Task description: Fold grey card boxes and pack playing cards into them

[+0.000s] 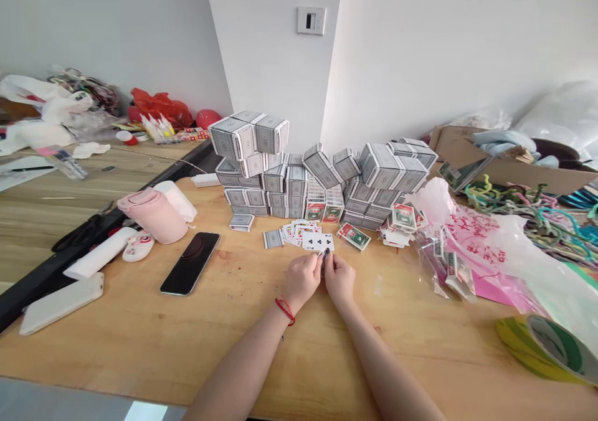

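- Two hands in play: left hand (303,279) and right hand (340,279), fingers curled, fingertips pressed together at the middle of the desk (233,340).
- One clubs card (318,241) lies face up, right at those fingertips. I can't tell whether they're pinching its near edge.
- One red string (286,310) circles the left wrist.
- Behind the card is a small fan of loose cards (294,229), overlapping too much to count.
- Card boxes (261,159) are heaped against the wall, dozens of them, with the back rows hidden.
- There's one phone (189,263), screen dark, and one pink bottle (154,215) on its side further left.
- On the right, a pink bag (471,246) spills over, and the tape rolls (546,346) are cut off by the frame.
- There's bare wood around both forearms and between phone and hands; the desk's left edge runs just beyond the phone.
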Available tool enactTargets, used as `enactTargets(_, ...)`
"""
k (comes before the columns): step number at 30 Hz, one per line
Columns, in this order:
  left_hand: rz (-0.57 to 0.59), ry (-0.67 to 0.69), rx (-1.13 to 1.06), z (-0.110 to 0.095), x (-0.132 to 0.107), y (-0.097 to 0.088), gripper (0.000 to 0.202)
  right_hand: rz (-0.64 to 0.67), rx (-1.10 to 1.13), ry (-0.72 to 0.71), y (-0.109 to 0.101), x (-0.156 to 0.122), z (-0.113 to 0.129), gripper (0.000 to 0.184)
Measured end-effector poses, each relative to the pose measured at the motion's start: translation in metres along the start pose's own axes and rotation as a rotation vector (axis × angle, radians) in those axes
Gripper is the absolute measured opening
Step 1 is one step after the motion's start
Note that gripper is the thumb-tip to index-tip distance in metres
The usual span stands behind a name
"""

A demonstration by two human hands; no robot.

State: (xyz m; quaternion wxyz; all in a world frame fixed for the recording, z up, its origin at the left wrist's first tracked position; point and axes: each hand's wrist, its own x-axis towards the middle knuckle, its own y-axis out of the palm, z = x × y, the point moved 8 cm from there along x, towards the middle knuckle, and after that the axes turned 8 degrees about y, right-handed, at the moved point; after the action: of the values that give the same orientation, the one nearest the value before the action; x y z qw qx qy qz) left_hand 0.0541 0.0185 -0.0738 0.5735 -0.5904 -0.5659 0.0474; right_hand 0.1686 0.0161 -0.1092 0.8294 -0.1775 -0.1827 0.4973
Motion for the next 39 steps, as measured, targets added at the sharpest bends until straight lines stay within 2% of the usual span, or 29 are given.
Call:
enactTargets(3, -0.041, -0.091, -0.022, 0.011, -0.001, -0.002, 0.03, 0.103, 0.095, 0.013, 0.007, 0.003, -0.002, 0.044)
enactTargets(8, -0.181, -0.301, -0.063, 0.039, -0.007, -0.007, 0.032, 0.377, 0.316, 0.008, 0.029, -0.001, 0.003, 0.032)
enactTargets(12, -0.245, -0.356, -0.086, 0.047, -0.011, -0.008, 0.031, 0.496, 0.435, 0.043, 0.038, -0.005, 0.005, 0.031)
enactTargets(16, -0.264, -0.39, -0.105, 0.048, -0.013, -0.009, 0.029, 0.46, 0.363, -0.004, 0.036, -0.004, 0.007, 0.028)
enactTargets(23, -0.286, -0.452, -0.159, 0.046, -0.016, -0.009, 0.032, 0.189, -0.17, -0.149, 0.026, -0.011, 0.012, 0.021)
enactTargets(26, -0.276, -0.455, -0.196, 0.049, -0.014, -0.008, 0.03, 0.164, -0.185, -0.148, 0.025, -0.014, 0.014, 0.023)
enactTargets(29, -0.252, -0.449, -0.231, 0.055, -0.011, -0.008, 0.029, 0.271, 0.084, -0.044, 0.027, -0.01, 0.01, 0.024)
enactTargets(34, -0.227, -0.477, -0.346, 0.061, -0.007, -0.007, 0.032, 0.681, 0.772, 0.356, 0.045, -0.008, -0.001, 0.033)
enactTargets(36, -0.215, -0.476, -0.394, 0.059, -0.006, -0.007, 0.034, 0.798, 0.906, 0.44, 0.048, -0.01, 0.0, 0.034)
enactTargets(39, -0.206, -0.464, -0.43, 0.054, -0.005, -0.008, 0.036, 0.899, 0.981, 0.482, 0.048, -0.013, 0.001, 0.027)
